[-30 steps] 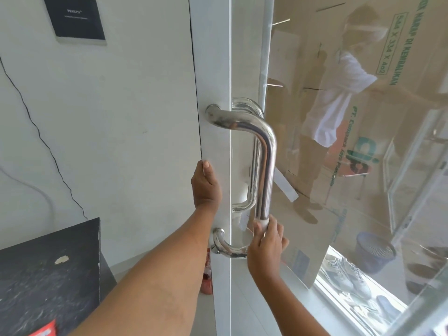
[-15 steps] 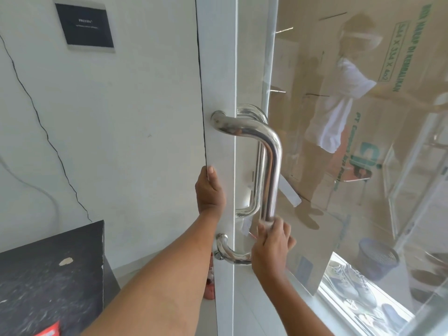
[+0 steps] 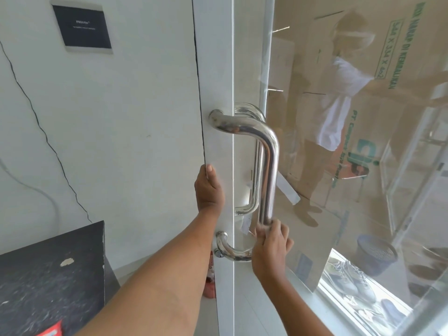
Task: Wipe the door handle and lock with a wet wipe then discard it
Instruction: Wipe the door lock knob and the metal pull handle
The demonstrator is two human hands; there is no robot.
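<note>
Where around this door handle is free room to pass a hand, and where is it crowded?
Free: the gap between the handle bar and the door frame, from the upper bend down to the right hand. Crowded: the lower bend, where that hand grips beside the lock, and the frame edge the left hand holds.

R hand covers the door handle's lower bend. Wet wipe is nearly all hidden under its fingers; only a pale, blurred bit shows. L hand: fingers go behind the door edge, only thumb seen. Lock tiny, detail unclear. Plaque text too small to read. Bench & red pack cut off at bottom edge.
</note>
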